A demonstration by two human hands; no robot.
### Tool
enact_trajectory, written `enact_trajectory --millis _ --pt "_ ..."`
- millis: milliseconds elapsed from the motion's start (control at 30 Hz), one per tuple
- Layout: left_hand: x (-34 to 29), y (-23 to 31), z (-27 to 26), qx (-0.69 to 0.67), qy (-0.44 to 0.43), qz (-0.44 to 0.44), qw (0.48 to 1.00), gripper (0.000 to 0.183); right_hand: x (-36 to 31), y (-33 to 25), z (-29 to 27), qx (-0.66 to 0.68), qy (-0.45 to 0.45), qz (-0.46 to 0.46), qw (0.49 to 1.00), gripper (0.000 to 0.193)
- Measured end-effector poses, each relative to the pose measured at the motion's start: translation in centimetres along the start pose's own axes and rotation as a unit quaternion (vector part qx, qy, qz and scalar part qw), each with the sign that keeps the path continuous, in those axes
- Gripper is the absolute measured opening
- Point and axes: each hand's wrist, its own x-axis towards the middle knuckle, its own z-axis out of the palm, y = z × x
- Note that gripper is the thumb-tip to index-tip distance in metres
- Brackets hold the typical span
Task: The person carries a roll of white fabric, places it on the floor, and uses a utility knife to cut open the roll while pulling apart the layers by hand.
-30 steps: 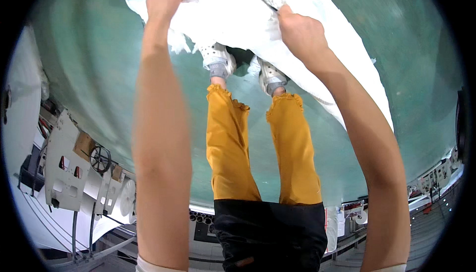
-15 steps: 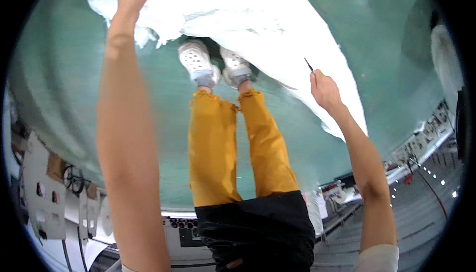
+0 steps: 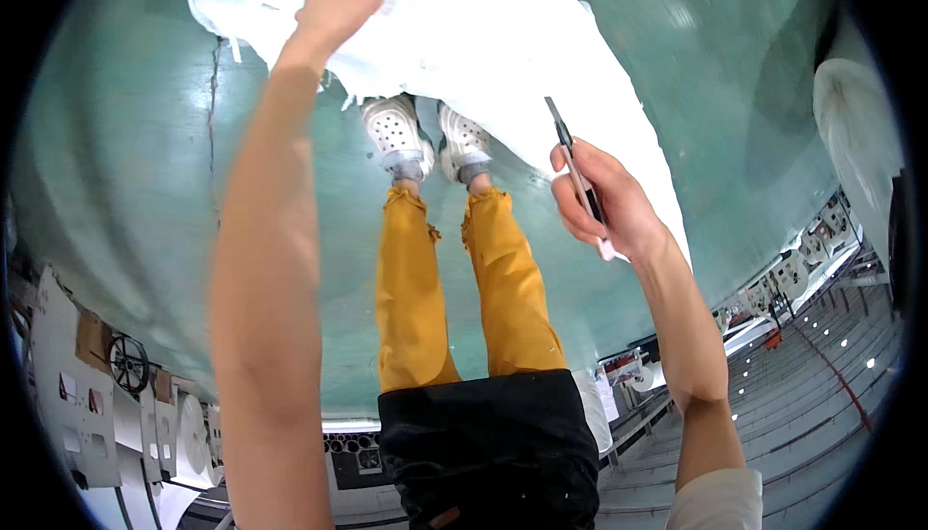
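Observation:
My left hand (image 3: 333,3) is stretched far forward and grips the edge of a large white sheet of fabric (image 3: 483,37) that lies over the green floor beyond my feet. My right hand (image 3: 604,201) is pulled back from the sheet and holds a slim knife-like tool (image 3: 573,162), its dark blade pointing toward the fabric's right edge. Below the fabric I see my white perforated shoes (image 3: 425,133) and yellow trousers (image 3: 454,288).
The green floor (image 3: 126,191) has a dark crack on the left. Machinery with wheels and white panels (image 3: 106,385) lines the lower left. A white roll-like object (image 3: 855,124) sits at the right rim, with more equipment (image 3: 773,288) and grey floor at lower right.
My right hand let go of the fabric, drew back toward me and now holds the slim blade tool. My left hand kept its grip on the sheet.

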Motion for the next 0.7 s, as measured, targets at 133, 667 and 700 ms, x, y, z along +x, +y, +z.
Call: enact_trajectory --millis 133,667,700 --pt "0.2 0.0 -0.2 0.012 -0.028 -0.051 0.998 0.052 4.0 -1.4 0.3 -0.045 0.014 -0.049 0.998 0.031" --pt "-0.2 0.8 -0.8 0.000 -0.054 -0.122 0.991 0.059 6.2 -5.3 0.1 -0.108 -0.092 -0.074 0.987 0.030" --pt "-0.3 0.9 -0.7 -0.008 -0.052 -0.114 0.992 0.058 6.2 -5.4 0.0 -0.116 -0.090 -0.072 0.986 0.029"
